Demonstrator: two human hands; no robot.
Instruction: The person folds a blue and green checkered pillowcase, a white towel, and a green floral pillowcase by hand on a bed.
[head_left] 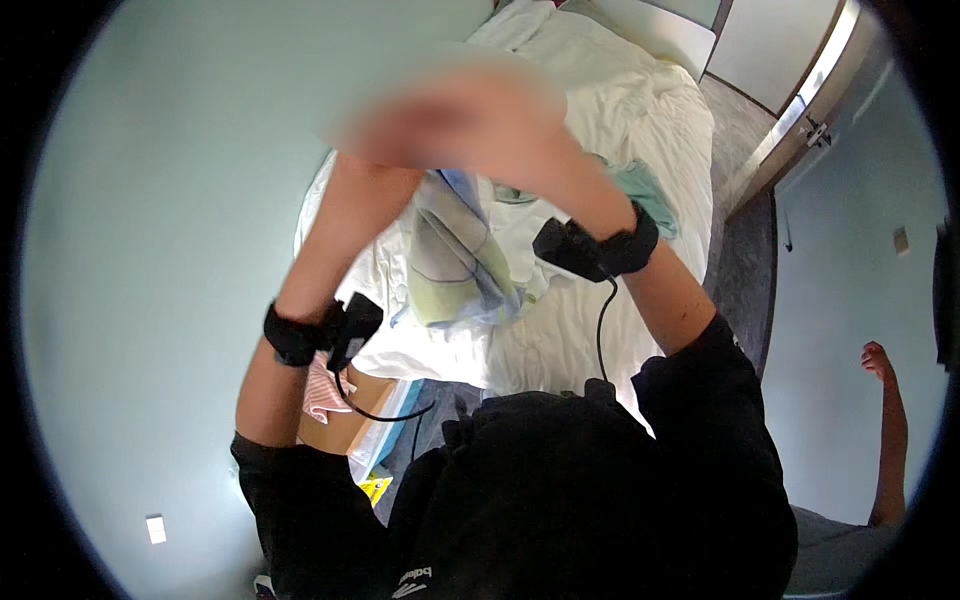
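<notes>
My left hand and my right hand are raised close together over the bed, both heavily blurred, so their fingers cannot be made out. Directly below them, between my wrists, a plaid cloth in grey, pale yellow-green and blue hangs down over the white bedding. Its upper end is hidden behind my hands, so how they grip it does not show. A black strap with a small black device is on my left wrist; a similar device with a cable sits on my right.
White bedding covers the bed, with a green cloth on its right. Below the bed's near left corner stand a cardboard box and a pink striped cloth. Another person's raised hand shows at the right, near a door handle.
</notes>
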